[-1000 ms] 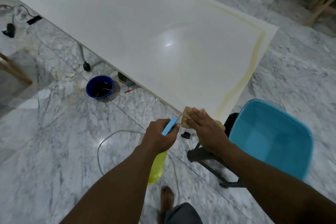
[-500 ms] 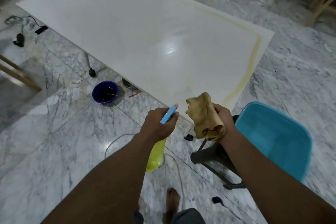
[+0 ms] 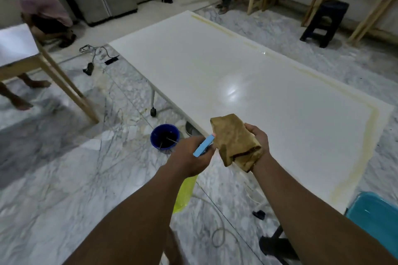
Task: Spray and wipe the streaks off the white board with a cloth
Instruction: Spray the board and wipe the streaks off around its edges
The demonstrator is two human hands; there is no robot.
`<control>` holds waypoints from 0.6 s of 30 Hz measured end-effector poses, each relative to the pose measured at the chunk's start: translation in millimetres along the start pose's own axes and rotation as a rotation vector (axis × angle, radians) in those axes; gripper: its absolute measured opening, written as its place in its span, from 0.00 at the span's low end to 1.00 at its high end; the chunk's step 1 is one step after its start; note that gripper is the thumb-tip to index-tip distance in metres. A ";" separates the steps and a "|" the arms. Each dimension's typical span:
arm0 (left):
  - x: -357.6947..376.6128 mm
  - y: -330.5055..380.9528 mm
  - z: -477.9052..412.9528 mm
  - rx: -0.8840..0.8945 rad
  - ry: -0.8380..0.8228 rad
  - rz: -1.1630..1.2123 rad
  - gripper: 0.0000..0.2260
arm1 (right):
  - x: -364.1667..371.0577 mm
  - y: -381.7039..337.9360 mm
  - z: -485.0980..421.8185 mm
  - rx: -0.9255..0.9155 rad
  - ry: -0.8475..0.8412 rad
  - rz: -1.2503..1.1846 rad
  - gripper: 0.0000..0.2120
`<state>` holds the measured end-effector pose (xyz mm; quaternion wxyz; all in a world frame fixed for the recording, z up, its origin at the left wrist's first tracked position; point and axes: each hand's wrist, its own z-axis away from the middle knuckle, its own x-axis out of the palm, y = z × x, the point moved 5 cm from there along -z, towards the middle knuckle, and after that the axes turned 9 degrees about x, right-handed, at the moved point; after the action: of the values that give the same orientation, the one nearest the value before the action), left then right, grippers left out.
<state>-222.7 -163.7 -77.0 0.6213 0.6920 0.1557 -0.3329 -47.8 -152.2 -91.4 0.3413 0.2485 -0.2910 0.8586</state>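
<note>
A large white board [image 3: 247, 84] lies flat on a low wheeled frame, with yellowish streaks along its far and right edges. My left hand [image 3: 191, 155] grips a spray bottle [image 3: 185, 193] with a yellow body and a blue head, its nozzle pointing toward the board's near edge. My right hand [image 3: 258, 142] holds a folded brown cloth [image 3: 234, 140] up in the air, just above the board's near edge and right beside the nozzle.
A blue bucket [image 3: 164, 137] stands on the marble floor by the board's wheel. A turquoise tub [image 3: 377, 219] sits on a black stool at the lower right. Cables trail across the floor. A wooden table [image 3: 19, 49] and a crouching person [image 3: 43, 11] are at the left; a dark stool [image 3: 325, 21] stands at the back.
My right hand has lifted the cloth off the board's corner and raised it beside the nozzle. My view has tilted up, showing more of the room.
</note>
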 end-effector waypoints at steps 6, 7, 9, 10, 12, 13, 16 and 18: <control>-108.8 -94.6 -36.9 -0.105 0.067 0.049 0.17 | 127.2 42.3 -94.2 0.042 0.028 0.162 0.17; -126.4 -106.2 -44.1 -0.109 0.077 0.036 0.16 | 146.6 47.3 -108.3 0.038 0.018 0.178 0.17; -160.2 -122.4 -56.4 -0.107 0.092 0.008 0.18 | 177.4 59.3 -132.2 0.083 -0.010 0.230 0.16; -175.4 -129.3 -61.8 -0.103 0.101 -0.004 0.19 | 191.3 63.4 -140.3 0.085 -0.015 0.252 0.16; -207.0 -150.1 -74.6 -0.098 0.126 -0.046 0.21 | 221.7 72.8 -158.9 0.087 -0.014 0.260 0.14; -219.3 -157.4 -80.0 -0.092 0.132 -0.072 0.21 | 234.0 76.7 -167.9 0.095 -0.027 0.252 0.14; -249.7 -186.2 -97.9 -0.111 0.127 -0.131 0.22 | 273.8 87.6 -195.8 0.138 -0.048 0.282 0.15; -265.3 -204.5 -109.9 -0.151 0.107 -0.126 0.22 | 297.4 88.6 -215.5 0.130 -0.061 0.285 0.20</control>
<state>-515.6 31.5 -57.4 0.6403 0.6490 0.2562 -0.3212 -353.0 70.3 -87.1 0.1905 0.2520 -0.2773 0.9074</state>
